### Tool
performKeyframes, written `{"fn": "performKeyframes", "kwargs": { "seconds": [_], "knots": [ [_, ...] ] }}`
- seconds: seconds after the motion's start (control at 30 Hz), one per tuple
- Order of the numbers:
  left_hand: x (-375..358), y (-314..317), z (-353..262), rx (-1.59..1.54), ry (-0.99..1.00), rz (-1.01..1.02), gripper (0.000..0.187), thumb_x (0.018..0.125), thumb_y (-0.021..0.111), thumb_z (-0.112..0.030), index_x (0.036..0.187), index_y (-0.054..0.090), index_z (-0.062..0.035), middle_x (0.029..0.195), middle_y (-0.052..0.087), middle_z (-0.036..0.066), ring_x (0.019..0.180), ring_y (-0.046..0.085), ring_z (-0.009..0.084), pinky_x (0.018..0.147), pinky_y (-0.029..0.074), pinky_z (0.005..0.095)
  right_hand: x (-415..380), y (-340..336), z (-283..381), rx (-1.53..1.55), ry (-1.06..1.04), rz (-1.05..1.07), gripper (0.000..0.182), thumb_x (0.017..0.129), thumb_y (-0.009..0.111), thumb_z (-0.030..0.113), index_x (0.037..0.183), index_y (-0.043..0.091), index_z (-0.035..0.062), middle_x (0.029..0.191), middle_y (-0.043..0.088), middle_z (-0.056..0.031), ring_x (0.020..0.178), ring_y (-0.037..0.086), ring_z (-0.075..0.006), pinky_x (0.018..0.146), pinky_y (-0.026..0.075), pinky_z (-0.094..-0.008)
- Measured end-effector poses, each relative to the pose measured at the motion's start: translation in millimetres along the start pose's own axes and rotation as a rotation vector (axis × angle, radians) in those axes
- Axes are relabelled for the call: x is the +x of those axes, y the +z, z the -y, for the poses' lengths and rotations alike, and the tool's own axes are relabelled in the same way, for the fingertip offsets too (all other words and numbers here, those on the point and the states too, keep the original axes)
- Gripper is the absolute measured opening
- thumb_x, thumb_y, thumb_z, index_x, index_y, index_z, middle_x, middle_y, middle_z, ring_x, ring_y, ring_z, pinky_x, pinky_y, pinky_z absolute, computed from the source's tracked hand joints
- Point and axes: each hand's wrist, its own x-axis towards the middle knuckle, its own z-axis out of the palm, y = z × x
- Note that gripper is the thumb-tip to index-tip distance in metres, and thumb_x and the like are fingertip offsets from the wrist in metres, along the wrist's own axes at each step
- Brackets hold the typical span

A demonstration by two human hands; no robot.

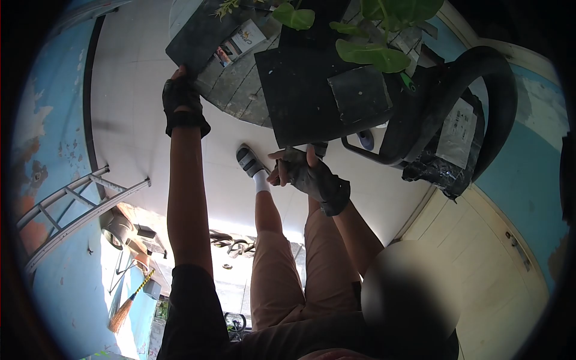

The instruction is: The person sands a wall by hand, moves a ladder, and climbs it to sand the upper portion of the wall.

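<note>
My left hand [181, 99], in a black fingerless glove, is at the corner of a dark flat sheet [198, 42] on the grey plank-topped table [237, 90]. Its fingers appear closed on the sheet's edge, though partly hidden. Below the front edge of a larger black board [294, 102] is my right hand [309, 177], also gloved. Its fingers are apart, and I see nothing held in them. A smaller dark square piece [360, 95] lies on the board. Between the two sheets is a printed card or booklet [240, 42].
A leafy plant [375, 54] overhangs the table. To the right stands a black tubular-framed chair [498, 108] bearing a black plastic-wrapped parcel with a white label [457, 135]. A metal ladder [84, 207] leans at the left wall, near a broom [123, 315]. A pale door [486, 240] is at right.
</note>
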Motion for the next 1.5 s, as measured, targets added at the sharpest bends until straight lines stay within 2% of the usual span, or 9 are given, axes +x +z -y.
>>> {"fn": "performKeyframes", "kwargs": {
  "seconds": [0.23,0.3,0.4,0.57,0.63,0.97,1.13,1.27,1.5],
  "knots": [
    [-16,-6,-6,-0.19,-0.066,-0.033,0.04,0.103,0.057,-0.027,0.131,0.058,0.0007,0.128,0.064,0.013,0.116,0.06,0.0203,0.099,0.049,0.0328,2,16,11,-0.072,-0.019,-0.007,0.089,0.098,0.031,0.071,0.142,0.05,-0.0033,0.085,0.065,-0.0132,0.106,0.066,-0.0287,0.101,0.047,-0.0441],
    [-10,-1,-10,-0.176,-0.055,0.002,0.035,0.103,0.058,-0.031,0.122,0.06,-0.0023,0.113,0.067,0.009,0.098,0.064,0.0163,0.084,0.053,0.0294,5,20,14,-0.074,-0.023,0.001,0.088,0.098,0.032,0.071,0.141,0.05,-0.0037,0.085,0.066,-0.0138,0.105,0.066,-0.0289,0.1,0.047,-0.0444],
    [-12,1,-17,0.283,-0.049,0.091,0.031,0.102,0.058,-0.038,0.095,0.06,-0.0079,0.074,0.055,-0.002,0.061,0.052,0.0078,0.049,0.041,0.0286,9,25,14,-0.078,0.003,-0.002,0.088,0.098,0.033,0.07,0.14,0.051,-0.0042,0.085,0.066,-0.0148,0.104,0.066,-0.0296,0.099,0.049,-0.0448],
    [8,-13,-13,1.187,0.194,-0.029,0.014,0.098,0.065,-0.019,0.101,0.057,-0.0078,0.085,0.062,0.003,0.073,0.061,0.016,0.061,0.049,0.0318,9,38,13,-0.086,-0.003,-0.052,0.085,0.098,0.034,0.069,0.139,0.051,-0.0038,0.087,0.067,-0.0156,0.104,0.067,-0.0297,0.096,0.05,-0.045],
    [-7,-9,-24,0.057,-0.051,-0.125,0.015,0.097,0.066,-0.012,0.105,0.055,-0.007,0.096,0.064,0.007,0.08,0.064,0.0221,0.072,0.055,0.0378,9,44,13,-0.084,-0.002,-0.04,0.085,0.098,0.036,0.069,0.139,0.051,-0.004,0.088,0.067,-0.0157,0.104,0.067,-0.0299,0.096,0.05,-0.045],
    [-121,-37,-97,-0.277,0.1,0.242,0.015,0.099,0.065,-0.018,0.102,0.055,-0.007,0.091,0.066,0.008,0.073,0.067,0.0192,0.066,0.058,0.0322,-10,118,61,-0.205,0.02,-0.105,0.08,0.099,0.051,0.06,0.144,0.041,-0.005,0.102,0.063,-0.0091,0.106,0.063,-0.0234,0.096,0.047,-0.0405],
    [-241,-41,-149,-0.314,0.083,0.357,0.031,0.095,0.07,-0.029,0.113,0.057,-0.0074,0.092,0.068,0.007,0.069,0.065,0.0178,0.056,0.051,0.0273,-7,170,89,-0.359,-0.069,-0.379,0.076,0.098,0.06,0.053,0.153,0.034,0.0074,0.139,0.054,-0.0089,0.13,0.05,-0.0213,0.097,0.046,-0.0442],
    [-334,-67,-197,-0.412,0.045,0.363,0.037,0.094,0.072,-0.031,0.118,0.058,-0.0078,0.096,0.07,0.008,0.073,0.067,0.0189,0.058,0.052,0.0281,4,213,102,-0.429,-0.129,-0.382,0.068,0.099,0.061,0.046,0.151,0.039,0.0093,0.141,0.053,-0.007,0.13,0.049,-0.0191,0.096,0.047,-0.0446],
    [-413,-156,-253,-0.408,0.038,0.234,0.028,0.097,0.067,-0.021,0.116,0.056,-0.0056,0.099,0.066,0.007,0.078,0.065,0.0172,0.07,0.057,0.0334,22,371,81,-0.447,0.159,0.153,0.042,0.099,0.064,0.021,0.137,0.053,0.0076,0.108,0.064,-0.0024,0.092,0.063,-0.0134,0.079,0.054,-0.0327]
  ]
}}
